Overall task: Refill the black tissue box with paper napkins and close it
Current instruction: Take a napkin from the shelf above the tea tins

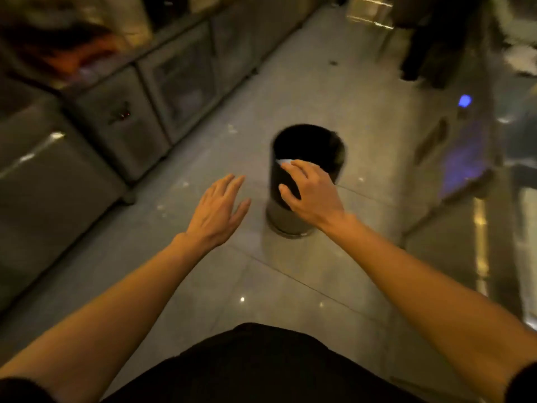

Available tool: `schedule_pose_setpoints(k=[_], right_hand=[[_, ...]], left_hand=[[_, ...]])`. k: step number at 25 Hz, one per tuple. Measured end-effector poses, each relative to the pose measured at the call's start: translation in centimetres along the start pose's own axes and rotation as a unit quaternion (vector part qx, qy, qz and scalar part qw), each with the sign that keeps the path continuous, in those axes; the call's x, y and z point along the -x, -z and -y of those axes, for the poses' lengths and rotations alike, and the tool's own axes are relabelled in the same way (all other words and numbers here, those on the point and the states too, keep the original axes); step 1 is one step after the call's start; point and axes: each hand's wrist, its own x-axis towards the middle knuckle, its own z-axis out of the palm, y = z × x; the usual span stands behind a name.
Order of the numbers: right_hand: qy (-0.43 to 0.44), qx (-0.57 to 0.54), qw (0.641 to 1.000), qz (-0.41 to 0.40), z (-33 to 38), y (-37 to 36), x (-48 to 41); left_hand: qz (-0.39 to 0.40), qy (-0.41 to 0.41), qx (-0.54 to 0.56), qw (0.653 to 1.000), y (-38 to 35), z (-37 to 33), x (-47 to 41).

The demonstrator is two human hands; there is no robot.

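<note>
Neither the black tissue box nor any napkins are in view. My right hand (312, 196) hovers over the near rim of a round bin (308, 146) with a black liner that stands on the floor. Its fingers and thumb are spread apart. A small pale scrap (283, 162) shows just past its index fingertip at the bin's rim; I cannot tell whether the finger touches it. My left hand (218, 213) is stretched out flat to the left of the bin, palm down and holding nothing. The picture is blurred by motion.
Steel counter cabinets (122, 112) line the left side of a tiled aisle (290, 286). More steel units with a blue light (465, 100) run along the right. A person's dark legs (430, 48) stand at the far end of the aisle.
</note>
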Motion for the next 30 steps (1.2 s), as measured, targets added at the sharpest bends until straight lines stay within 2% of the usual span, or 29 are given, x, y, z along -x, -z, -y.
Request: schedule_pose_setpoints(k=[3,6,11,15,22,28,30], right_hand=[[0.102,-0.04,0.993,0.042,9.8,-4.7,-7.5],[0.21,-0.078,0.972,0.075,19.8,-8.8,-13.4],[0.356,-0.132,0.918,0.109,34.1,-14.4,-21.1],[0.431,-0.183,0.876,0.114,42.6,-18.5,-27.3],[0.484,-0.248,0.832,0.111,55.1,-22.9,-43.5],[0.485,-0.313,0.811,0.094,64.3,-24.2,-55.6],[0.478,-0.318,0.815,0.084,67.2,-24.9,-59.4]], left_hand=[[-0.071,0.094,-0.029,0.993,6.5,9.1,3.9],[-0.131,0.184,-0.05,0.973,11.6,16.2,8.6],[-0.205,0.319,-0.088,0.921,18.1,24.6,13.9],[-0.23,0.383,-0.123,0.886,22.9,31.0,14.6],[-0.264,0.421,-0.184,0.848,34.6,42.6,8.7],[-0.291,0.419,-0.207,0.835,44.6,51.9,4.1],[-0.293,0.412,-0.22,0.834,47.3,55.6,2.9]])
